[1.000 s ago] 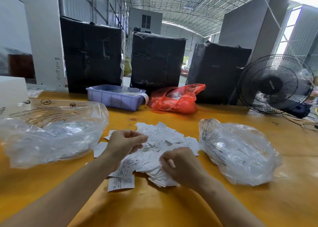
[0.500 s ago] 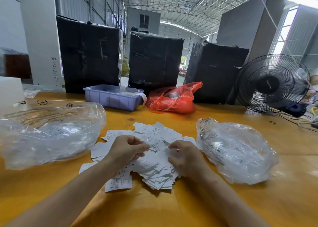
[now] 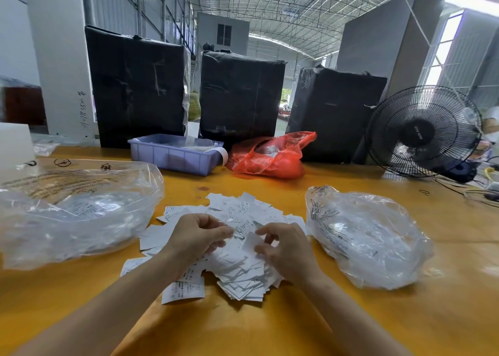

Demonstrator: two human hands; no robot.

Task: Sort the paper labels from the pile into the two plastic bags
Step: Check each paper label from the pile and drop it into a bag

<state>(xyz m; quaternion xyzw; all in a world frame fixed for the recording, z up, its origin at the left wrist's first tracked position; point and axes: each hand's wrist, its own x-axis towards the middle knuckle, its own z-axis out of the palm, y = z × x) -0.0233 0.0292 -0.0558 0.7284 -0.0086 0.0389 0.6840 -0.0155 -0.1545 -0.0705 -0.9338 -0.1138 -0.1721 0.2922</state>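
Warehouse workbench: both hands work the pile of paper labels between two plastic bags. The right hand pinches one label; the left hand is curled, its hold unclear. Stuck-together slips could land in the wrong bag.

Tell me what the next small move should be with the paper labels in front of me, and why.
Probably lift the one small white paper label that the right hand pinches clear of the white paper label pile, then carry it to a clear plastic bag. The left hand rests curled on the pile, and one bag lies at each side: left bag, right bag. Which bag it belongs in cannot be told.
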